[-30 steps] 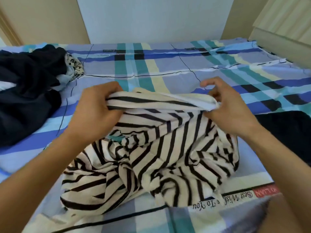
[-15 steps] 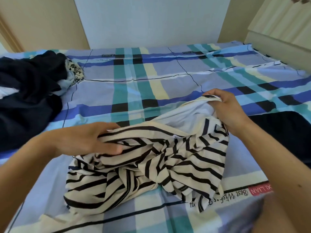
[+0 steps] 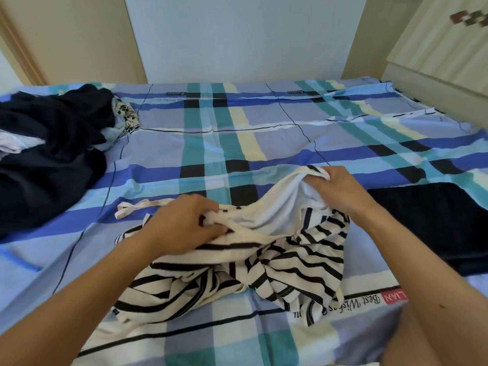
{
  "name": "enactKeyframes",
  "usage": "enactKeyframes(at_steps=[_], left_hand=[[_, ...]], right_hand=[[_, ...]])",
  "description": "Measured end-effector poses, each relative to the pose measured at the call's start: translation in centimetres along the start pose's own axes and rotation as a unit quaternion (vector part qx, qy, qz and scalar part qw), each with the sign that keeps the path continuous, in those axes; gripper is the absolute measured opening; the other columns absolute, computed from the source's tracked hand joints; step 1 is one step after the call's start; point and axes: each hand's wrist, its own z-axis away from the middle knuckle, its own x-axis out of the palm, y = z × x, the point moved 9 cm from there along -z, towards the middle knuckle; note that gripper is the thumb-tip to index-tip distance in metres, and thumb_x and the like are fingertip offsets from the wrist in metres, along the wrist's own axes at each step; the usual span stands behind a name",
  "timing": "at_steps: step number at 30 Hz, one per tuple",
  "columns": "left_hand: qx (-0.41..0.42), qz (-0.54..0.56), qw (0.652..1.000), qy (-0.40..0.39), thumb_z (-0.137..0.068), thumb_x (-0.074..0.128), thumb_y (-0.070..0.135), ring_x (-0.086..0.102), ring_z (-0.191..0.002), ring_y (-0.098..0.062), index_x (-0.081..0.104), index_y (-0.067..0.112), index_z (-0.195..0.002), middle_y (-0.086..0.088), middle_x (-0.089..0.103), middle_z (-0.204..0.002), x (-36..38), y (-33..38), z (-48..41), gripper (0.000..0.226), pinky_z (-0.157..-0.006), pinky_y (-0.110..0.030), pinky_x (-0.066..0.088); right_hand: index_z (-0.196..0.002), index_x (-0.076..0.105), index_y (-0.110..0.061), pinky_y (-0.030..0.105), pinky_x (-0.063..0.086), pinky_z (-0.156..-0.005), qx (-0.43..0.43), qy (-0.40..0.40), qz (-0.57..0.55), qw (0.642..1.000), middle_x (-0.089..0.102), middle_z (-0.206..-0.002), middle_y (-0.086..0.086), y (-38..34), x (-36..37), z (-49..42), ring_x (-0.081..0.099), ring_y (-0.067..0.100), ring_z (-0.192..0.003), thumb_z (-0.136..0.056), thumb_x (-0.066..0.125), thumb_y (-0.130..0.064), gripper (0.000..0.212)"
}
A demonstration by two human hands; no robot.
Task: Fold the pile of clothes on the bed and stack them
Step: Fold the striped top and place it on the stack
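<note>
**Opening out the striped top, no fold made yet**

The striped top (image 3: pixel 264 262) lies crumpled on the near part of the bed (image 3: pixel 211 143), straight in front of the person. It sits between the dark pile (image 3: pixel 52 154) at the far left and a flat dark garment (image 3: pixel 435 223) just to its right.

The left hand (image 3: pixel 182 225) has its fingers curled round a bunched bit of the cream edge. The right hand (image 3: pixel 340 191) grips the same edge further along and lifts it, so the plain white inside shows. Both hands are closed on cloth.

I judge the step in hand to be finding the edges and spreading the top out. The next move calls for drawing the hands apart to tighten that edge, then laying the cloth flat and smoothing it before any fold.

The held edge runs from near-left to far-right, and the rest trails toward the person. A thin strap (image 3: pixel 137 207) loops out to the left. The heap is a little wider than deep, but its true long axis cannot be told while it is so bunched.
</note>
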Motion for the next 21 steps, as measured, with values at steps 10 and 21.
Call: enactKeyframes(at_steps=[10,21], left_hand=[[-0.060,0.316,0.898,0.302,-0.095,0.058,0.002,0.038,-0.059,-0.013,0.048,0.012,-0.074,-0.001,0.043,-0.060,-9.1,-6.3,1.8,0.025,-0.057,-0.031,0.033],[-0.020,-0.020,0.983,0.179,-0.098,0.058,0.017,0.059,-0.066,-0.014,0.068,0.006,-0.083,-0.002,0.065,-0.073,-18.3,-2.9,-0.2,0.021,-0.060,-0.022,0.041]], right_hand=[[-0.086,0.065,-0.019,0.029,0.041,-0.059,0.004,0.137,0.054,0.989,0.067,-0.086,0.006,1.6,-4.6,-0.5,0.058,0.020,-0.071,-0.091,0.066,-0.014,0.007],[-0.114,0.070,-0.010,0.048,0.057,-0.088,0.141,-0.062,-0.254,0.955,0.075,-0.101,0.020,-3.0,-5.4,-0.8,0.073,0.033,-0.088,-0.088,0.070,-0.036,0.037]])
